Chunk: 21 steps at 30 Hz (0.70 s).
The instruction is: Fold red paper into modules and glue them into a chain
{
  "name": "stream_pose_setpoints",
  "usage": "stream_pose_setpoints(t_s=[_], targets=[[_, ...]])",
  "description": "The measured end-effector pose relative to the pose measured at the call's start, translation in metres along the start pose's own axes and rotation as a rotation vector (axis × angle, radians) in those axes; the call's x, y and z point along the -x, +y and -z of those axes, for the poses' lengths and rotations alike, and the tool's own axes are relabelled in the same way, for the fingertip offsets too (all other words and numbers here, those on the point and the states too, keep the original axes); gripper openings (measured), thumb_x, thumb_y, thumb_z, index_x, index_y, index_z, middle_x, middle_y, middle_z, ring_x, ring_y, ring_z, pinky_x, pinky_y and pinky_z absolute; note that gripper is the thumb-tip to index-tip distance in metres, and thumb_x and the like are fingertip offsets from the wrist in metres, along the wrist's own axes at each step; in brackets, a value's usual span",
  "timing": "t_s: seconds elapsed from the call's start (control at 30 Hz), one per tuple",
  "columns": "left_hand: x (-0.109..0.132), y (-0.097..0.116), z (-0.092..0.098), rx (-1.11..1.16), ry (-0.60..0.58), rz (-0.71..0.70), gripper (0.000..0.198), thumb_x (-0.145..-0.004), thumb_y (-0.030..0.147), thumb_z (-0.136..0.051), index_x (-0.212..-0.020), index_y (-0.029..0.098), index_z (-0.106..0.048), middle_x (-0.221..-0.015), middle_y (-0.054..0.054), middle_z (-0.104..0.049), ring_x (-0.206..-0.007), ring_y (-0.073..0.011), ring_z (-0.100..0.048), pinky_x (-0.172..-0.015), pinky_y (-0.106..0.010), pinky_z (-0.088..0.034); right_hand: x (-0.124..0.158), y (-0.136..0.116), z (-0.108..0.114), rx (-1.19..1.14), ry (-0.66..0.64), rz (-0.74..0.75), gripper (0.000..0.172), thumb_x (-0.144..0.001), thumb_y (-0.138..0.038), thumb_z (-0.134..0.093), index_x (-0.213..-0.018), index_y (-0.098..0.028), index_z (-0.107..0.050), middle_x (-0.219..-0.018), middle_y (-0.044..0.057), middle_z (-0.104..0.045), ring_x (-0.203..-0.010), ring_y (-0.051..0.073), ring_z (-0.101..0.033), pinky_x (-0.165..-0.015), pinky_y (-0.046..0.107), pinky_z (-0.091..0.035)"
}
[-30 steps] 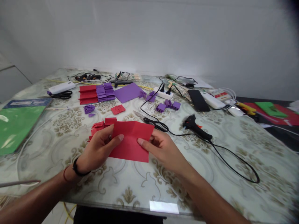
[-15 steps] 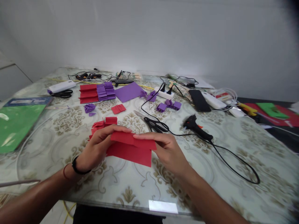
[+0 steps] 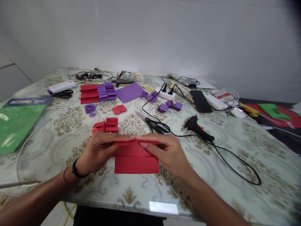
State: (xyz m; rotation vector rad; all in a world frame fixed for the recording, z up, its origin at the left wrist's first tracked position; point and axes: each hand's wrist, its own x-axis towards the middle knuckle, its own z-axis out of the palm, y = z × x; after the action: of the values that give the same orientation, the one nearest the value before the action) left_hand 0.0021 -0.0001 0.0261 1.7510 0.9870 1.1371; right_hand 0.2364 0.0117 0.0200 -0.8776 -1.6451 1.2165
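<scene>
Both hands hold a sheet of red paper (image 3: 136, 164) by its far edge, with a crease running across it. My left hand (image 3: 100, 150) pinches the left part of that edge. My right hand (image 3: 168, 152) pinches the right part, its thumb lying on the paper's face. The two index fingertips nearly meet at the middle of the edge. Folded red paper pieces (image 3: 111, 125) lie just beyond my left hand. Scissors with black handles (image 3: 156, 126) rest past my right hand, and a small red folded paper (image 3: 119, 109) lies further back.
A black glue gun (image 3: 199, 128) with a looping cord lies at right. Pleated red and purple papers (image 3: 89, 94), a purple sheet (image 3: 129, 92), small purple folded pieces (image 3: 162, 108), a power strip (image 3: 166, 94) and a phone (image 3: 201, 101) are behind. Green sheets (image 3: 21, 125) lie left.
The red paper has turned from a slant to lie square before me, its near part lower and flatter. Both hands have shifted along its far edge, and the right thumb now shows on top.
</scene>
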Motion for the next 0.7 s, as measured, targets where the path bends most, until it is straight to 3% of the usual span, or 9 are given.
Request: stream_pose_setpoints(t_s=[0.17,0.3,0.4,0.57,0.7], targets=[[0.002,-0.003,0.007,0.092,-0.042,-0.008,0.028,-0.097,0.02,-0.061,-0.105,0.024,-0.088,-0.103,-0.009,-0.085,-0.095,-0.0243,-0.077,-0.085,-0.031,-0.061,-0.002,0.002,0.002,-0.114,-0.051,0.056,0.026,-0.09,-0.014,-0.072,-0.095,-0.034,-0.088,-0.095,0.001,-0.085,-0.082,0.018,-0.078,-0.075,0.028,-0.062],[0.001,0.0,0.006,0.102,-0.037,0.032,0.024,-0.095,0.03,-0.068,-0.108,0.023,-0.085,-0.108,-0.009,-0.083,-0.101,-0.0266,-0.075,-0.089,-0.033,-0.06,-0.003,0.001,0.001,-0.045,-0.052,0.05,0.027,-0.092,-0.013,-0.067,-0.098,-0.03,-0.087,-0.101,0.002,-0.083,-0.089,0.018,-0.076,-0.079,0.031,-0.06],[-0.003,0.003,-0.001,0.089,0.054,0.089,0.017,-0.089,0.028,-0.079,-0.103,0.021,-0.083,-0.103,-0.009,-0.082,-0.094,-0.023,-0.075,-0.081,-0.029,-0.061,-0.003,-0.001,0.0,0.025,-0.08,0.078,0.035,-0.088,-0.011,-0.061,-0.106,-0.028,-0.084,-0.106,0.005,-0.08,-0.095,0.021,-0.073,-0.078,0.032,-0.058],[-0.007,0.004,-0.008,0.305,0.174,0.306,0.051,-0.08,0.031,-0.088,-0.125,0.025,-0.065,-0.087,-0.001,-0.076,-0.065,-0.0157,-0.07,-0.054,-0.023,-0.058,0.001,-0.005,-0.001,0.046,-0.108,0.067,0.046,-0.084,-0.013,-0.056,-0.122,-0.029,-0.077,-0.124,0.008,-0.071,-0.112,0.028,-0.068,-0.081,0.036,-0.059],[-0.007,0.003,-0.009,0.409,0.198,0.49,0.037,-0.077,0.04,-0.09,-0.101,0.022,-0.068,-0.075,0.002,-0.069,-0.054,-0.0136,-0.063,-0.043,-0.023,-0.056,0.004,-0.004,-0.004,0.018,-0.139,0.103,0.05,-0.088,-0.014,-0.057,-0.132,-0.032,-0.071,-0.134,0.008,-0.064,-0.123,0.029,-0.063,-0.09,0.039,-0.059]])
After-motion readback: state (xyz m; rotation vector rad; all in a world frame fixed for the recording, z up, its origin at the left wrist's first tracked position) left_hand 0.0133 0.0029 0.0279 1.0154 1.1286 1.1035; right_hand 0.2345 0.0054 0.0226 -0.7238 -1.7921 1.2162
